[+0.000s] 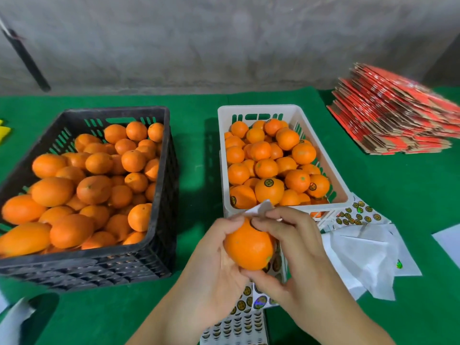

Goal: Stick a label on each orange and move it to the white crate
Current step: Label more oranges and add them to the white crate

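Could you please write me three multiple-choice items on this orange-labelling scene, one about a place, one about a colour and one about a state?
1. Where does the stack of red cardboard lie?
A. In the black crate
B. On the green table at far right
C. Under the white crate

2. What colour is the crate holding the oranges that show no labels?
A. Black
B. White
C. Blue

3. What is happening to the held orange?
A. It rests alone on the table
B. It lies in the white crate
C. Both hands grip it

Answers: 1 B, the stack sits on the cloth right of the white crate. 2 A, that crate is black. 3 C, the left hand cups it and the right hand presses at a label on top.
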Demonstrator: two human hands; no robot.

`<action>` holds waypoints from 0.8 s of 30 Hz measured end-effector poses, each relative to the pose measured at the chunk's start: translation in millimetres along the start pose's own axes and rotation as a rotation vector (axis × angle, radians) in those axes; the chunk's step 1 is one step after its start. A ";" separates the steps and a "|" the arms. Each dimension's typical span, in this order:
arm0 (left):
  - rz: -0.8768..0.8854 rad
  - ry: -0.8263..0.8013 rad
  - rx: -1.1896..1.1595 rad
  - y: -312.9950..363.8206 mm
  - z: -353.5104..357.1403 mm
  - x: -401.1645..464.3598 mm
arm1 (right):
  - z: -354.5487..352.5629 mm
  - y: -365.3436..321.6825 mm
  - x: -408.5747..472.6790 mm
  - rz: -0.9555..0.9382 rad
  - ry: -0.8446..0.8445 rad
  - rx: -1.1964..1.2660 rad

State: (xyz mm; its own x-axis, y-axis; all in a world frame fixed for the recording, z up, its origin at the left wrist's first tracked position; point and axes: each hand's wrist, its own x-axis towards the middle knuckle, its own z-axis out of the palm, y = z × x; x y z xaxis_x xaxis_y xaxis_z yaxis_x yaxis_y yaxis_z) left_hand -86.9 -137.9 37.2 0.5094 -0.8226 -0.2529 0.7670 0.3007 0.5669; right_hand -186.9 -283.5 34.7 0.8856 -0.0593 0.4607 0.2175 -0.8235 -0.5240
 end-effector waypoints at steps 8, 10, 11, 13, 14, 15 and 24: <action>0.008 0.150 0.034 10.3 -17.2 5.3 | -4.9 2.0 3.8 -0.174 0.063 0.104; 0.064 0.186 0.090 11.9 -20.4 6.5 | -16.9 13.4 19.9 -0.186 0.144 0.075; 0.070 0.196 0.080 12.2 -20.8 6.6 | -24.5 22.6 31.2 -0.181 0.215 -0.006; 0.064 0.192 0.054 13.4 -20.7 5.2 | -37.8 42.9 58.3 -0.077 0.312 -0.151; 0.065 0.175 0.055 13.4 -21.4 4.4 | -41.8 51.2 70.8 0.049 0.298 -0.188; 0.072 0.151 0.069 13.2 -23.4 3.7 | -43.3 56.5 78.7 0.200 0.244 -0.200; 0.329 0.337 0.479 43.8 -47.6 9.3 | 1.3 46.8 27.1 0.761 -0.301 0.936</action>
State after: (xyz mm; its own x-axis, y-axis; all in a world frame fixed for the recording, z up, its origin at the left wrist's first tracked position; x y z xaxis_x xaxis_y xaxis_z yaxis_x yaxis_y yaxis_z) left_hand -30.0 -109.4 22.3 0.8405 -0.5057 -0.1946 0.3328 0.1984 0.9219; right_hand -152.2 -323.0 21.8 0.9467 -0.1114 -0.3021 -0.2932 0.0894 -0.9519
